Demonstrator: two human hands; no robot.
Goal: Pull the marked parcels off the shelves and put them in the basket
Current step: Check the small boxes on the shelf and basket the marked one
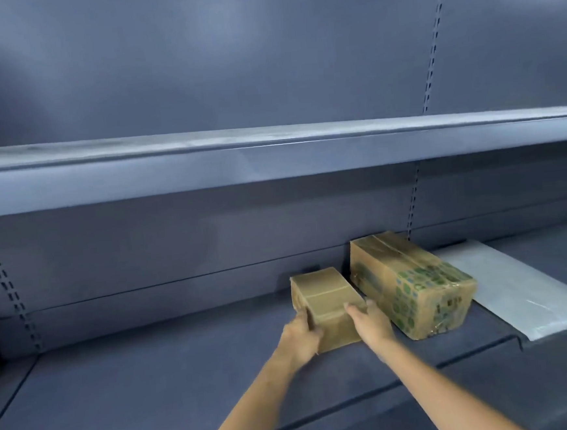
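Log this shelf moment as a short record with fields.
place: lower shelf of grey racking
held: small box
left hand: grips the box's left side
right hand: grips its right side
beside it: large taped box, to the right
further right: white bag, flat
upper shelf: nothing visible on it
basket: not in view

Bare forearms, no sleeves; left hand [300, 339], right hand [372, 325].
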